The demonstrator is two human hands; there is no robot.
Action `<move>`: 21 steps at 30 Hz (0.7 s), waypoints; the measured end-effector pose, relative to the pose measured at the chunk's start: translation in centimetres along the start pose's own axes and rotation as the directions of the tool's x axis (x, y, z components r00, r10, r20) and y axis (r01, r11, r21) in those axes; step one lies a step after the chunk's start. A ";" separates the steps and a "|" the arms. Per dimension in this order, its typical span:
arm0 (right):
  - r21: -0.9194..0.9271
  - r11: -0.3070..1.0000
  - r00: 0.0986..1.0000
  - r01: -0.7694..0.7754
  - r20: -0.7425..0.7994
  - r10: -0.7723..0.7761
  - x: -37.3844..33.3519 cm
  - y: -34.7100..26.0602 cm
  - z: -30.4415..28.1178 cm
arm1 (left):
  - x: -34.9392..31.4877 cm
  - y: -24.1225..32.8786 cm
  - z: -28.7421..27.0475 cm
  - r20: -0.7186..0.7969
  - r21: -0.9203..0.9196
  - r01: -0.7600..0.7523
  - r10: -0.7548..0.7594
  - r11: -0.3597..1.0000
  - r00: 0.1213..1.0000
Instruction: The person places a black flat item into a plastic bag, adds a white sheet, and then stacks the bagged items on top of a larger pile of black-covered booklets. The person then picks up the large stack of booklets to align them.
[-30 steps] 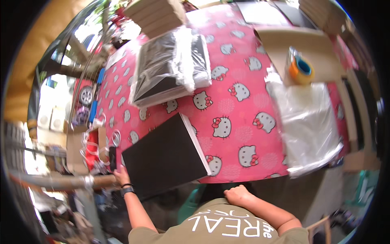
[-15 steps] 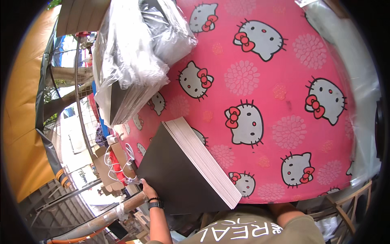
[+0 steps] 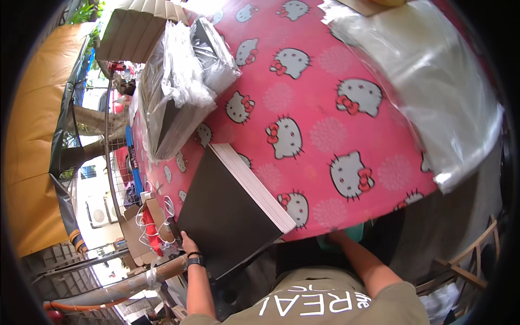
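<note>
A thick stack of sheets [image 3: 230, 211], black on top with white edges, lies at an angle over the near left edge of the table. My left hand [image 3: 189, 245] is closed on the stack's left edge, its fingers partly hidden by it; a dark band and a watch are on that wrist. My right hand [image 3: 337, 237] reaches down at the table's near edge, beside a green thing [image 3: 355, 232] that shows only in part. The fingers of that hand are hidden.
Plastic-wrapped stacks [image 3: 179, 92] stand at the far left on the pink cat-patterned table cover [image 3: 325, 135]. Clear plastic bags [image 3: 433, 81] lie along the right side. Left of the stack is an open cardboard box [image 3: 132, 233] with white cords, above a rusty pipe [image 3: 124, 287].
My view has shifted to the right and back. My right arm, mostly hidden before, now shows reaching to the table's near edge. My left hand stays on the stack of sheets.
</note>
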State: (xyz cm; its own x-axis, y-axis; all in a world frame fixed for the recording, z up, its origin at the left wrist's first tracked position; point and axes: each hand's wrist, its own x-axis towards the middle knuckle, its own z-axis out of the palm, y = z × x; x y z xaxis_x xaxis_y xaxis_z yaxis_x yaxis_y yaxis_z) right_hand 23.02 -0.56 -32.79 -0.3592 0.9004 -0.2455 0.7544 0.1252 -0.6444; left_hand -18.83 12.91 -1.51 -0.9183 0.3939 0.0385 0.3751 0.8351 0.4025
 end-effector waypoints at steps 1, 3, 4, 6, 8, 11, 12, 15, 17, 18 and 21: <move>-0.032 0.999 0.999 0.040 -0.002 -0.040 0.0 0.2 0.9 | -0.1 0.2 -0.1 0.031 -0.092 -0.068 0.071 0.993 0.997; 0.110 0.982 0.847 -0.153 0.526 0.073 0.9 1.6 3.9 | -0.7 1.2 0.1 0.100 -0.277 -0.205 0.240 0.939 0.966; 0.097 0.987 0.814 -0.125 0.580 0.045 1.4 1.7 3.9 | 0.0 0.9 -0.3 0.308 -0.467 -0.112 0.280 0.877 0.910; 0.061 0.996 0.800 -0.061 0.600 0.012 2.8 1.3 2.0 | -1.9 2.5 -1.6 0.487 -0.580 0.070 0.277 0.811 0.828; -0.002 0.999 0.826 0.040 0.563 -0.032 1.9 -1.0 -2.7 | 1.4 -0.5 -1.8 0.408 -0.660 -0.080 0.446 0.747 0.797; 0.257 0.965 0.908 0.041 0.393 -0.144 0.1 -4.7 -13.0 | 0.4 -1.8 -3.5 0.719 -0.669 0.257 0.519 0.698 0.463; 0.480 0.872 0.910 0.096 0.313 -0.272 -1.0 -6.1 -17.0 | -1.3 -1.8 -3.8 0.695 -0.710 0.291 0.573 0.641 0.433; 0.937 0.194 0.937 0.290 -0.236 -0.259 -3.6 -11.3 -26.5 | -5.1 -4.3 -4.0 0.388 -0.837 -0.008 0.604 0.546 0.696; 0.730 0.484 0.839 0.482 -0.544 -0.016 -1.4 -12.1 -29.1 | -5.9 -6.1 -3.5 0.286 -0.865 -0.072 0.608 0.496 0.741; 0.700 0.494 0.810 0.516 -0.586 -0.016 0.0 -12.1 -29.9 | -6.2 -6.6 -3.5 0.351 -0.890 0.028 0.644 0.455 0.679; 0.681 0.559 0.818 0.473 -0.576 0.009 4.9 -13.3 -28.1 | -9.3 -6.5 -4.0 0.498 -0.866 0.272 0.678 0.419 0.540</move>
State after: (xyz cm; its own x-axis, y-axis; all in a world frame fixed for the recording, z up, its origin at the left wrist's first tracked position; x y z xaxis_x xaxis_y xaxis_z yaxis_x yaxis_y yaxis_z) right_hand 26.66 13.93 -5.10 0.0292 0.9772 0.2103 -0.1221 0.2123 -0.9695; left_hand -13.26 2.25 -0.84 -0.1788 0.9705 -0.1616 -0.2026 0.1244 0.9713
